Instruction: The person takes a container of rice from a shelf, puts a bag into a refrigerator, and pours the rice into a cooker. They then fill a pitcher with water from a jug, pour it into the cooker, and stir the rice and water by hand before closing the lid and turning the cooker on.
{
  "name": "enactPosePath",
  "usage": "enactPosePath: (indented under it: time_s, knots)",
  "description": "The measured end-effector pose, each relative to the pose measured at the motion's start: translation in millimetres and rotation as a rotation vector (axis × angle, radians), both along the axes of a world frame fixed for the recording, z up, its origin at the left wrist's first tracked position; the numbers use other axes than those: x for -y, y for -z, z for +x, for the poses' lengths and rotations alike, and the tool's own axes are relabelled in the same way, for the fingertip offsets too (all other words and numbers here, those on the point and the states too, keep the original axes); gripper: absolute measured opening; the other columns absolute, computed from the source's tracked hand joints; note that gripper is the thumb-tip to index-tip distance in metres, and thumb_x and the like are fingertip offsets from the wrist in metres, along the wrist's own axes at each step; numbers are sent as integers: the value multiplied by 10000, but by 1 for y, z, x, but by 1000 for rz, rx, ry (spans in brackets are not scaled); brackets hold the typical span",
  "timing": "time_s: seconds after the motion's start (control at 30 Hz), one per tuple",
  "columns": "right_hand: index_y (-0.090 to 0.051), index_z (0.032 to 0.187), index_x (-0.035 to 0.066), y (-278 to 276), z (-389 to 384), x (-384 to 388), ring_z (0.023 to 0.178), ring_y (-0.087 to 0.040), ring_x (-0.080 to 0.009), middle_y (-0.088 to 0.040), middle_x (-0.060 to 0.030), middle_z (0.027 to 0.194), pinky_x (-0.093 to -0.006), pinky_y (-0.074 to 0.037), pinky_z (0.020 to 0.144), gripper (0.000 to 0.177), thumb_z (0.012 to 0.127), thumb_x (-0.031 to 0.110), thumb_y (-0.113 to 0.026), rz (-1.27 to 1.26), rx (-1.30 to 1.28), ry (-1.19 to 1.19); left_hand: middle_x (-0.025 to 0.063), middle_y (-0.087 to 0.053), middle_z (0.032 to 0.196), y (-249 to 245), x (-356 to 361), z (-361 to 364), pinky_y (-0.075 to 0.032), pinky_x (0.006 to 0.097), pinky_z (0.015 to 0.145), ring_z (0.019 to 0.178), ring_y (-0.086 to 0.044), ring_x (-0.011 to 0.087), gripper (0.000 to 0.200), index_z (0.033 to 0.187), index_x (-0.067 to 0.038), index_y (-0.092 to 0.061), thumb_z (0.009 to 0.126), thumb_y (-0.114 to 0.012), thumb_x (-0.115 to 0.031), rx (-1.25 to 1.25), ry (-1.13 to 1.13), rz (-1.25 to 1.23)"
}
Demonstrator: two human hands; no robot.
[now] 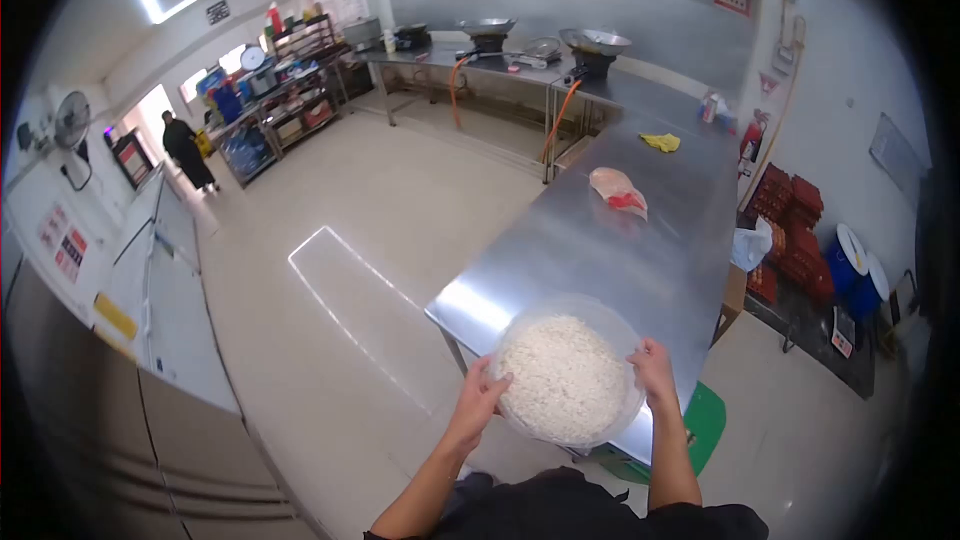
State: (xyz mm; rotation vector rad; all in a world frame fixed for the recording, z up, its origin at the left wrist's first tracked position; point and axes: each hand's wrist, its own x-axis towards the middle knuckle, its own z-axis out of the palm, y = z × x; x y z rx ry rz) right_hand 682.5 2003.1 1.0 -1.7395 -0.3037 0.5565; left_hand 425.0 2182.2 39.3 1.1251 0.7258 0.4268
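Note:
Both of my hands grip a round clear plastic bowl (pixel 632 408) at the near end of the steel table (pixel 560 250). White grains that look like rice (pixel 562 375) fill much of it. My left hand (pixel 478 402) is closed on the left rim, its thumb over the edge. On the opposite side, my right hand (pixel 654 372) pinches the rim. Farther up the tabletop lies a clear plastic bag (pixel 612 184) with pale contents and a red patch. A yellow cloth (pixel 660 142) rests beyond it.
Woks (pixel 596 40) stand on burners along the back counter, with orange hoses (pixel 562 120) below. A green bin (pixel 706 425) sits by the table's near right corner. Red-brown stacked trays (pixel 785 225) and blue tubs (pixel 858 270) are at right. A person (pixel 185 152) stands far left.

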Motion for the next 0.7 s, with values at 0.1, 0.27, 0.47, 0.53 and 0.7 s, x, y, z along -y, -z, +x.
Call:
enactPosePath:
  time_s: [0.1,0.27,0.47,0.53,0.7]
  knots:
    - [-498,690,108,-13,-16,-34,520,-417,-60,-444,49,613,-244,-312,469,158,735,-5,-599,92,-117,212,21,-581,891,-6,-71,20,-480,287,653,786,-579,110,572,1418,-75,-349,943,-618,-243,-21,179,27]
    - [-455,663,130,3,-34,-85,448,-343,-47,-398,64,580,-242,-244,399,224,742,-23,-599,177,-123,477,34,-584,933,-6,-174,42,-502,304,746,866,-580,111,608,1478,-95,-294,971,-581,-268,-61,513,21]
    - [-449,651,141,3,-30,-123,429,-339,-47,-390,65,569,-242,-243,385,235,731,-19,-603,198,-129,612,40,-584,935,22,-318,55,-520,314,779,874,-598,131,544,1473,-120,-348,998,-527,-316,61,931,-168]
    - [-456,644,135,14,-17,-120,438,-361,-51,-404,64,575,-237,-254,391,227,716,-12,-613,127,-128,620,42,-575,959,47,-382,46,-531,293,783,841,-601,123,521,1441,-133,-416,984,-544,-347,-22,882,-279]
    - [-502,792,77,-31,4,-153,488,-453,-180,-452,-22,578,-314,-382,470,177,703,14,-642,-362,85,551,46,-612,793,230,-601,-80,-508,266,608,707,-608,139,373,1247,-86,-561,912,-618,-238,-507,308,414]
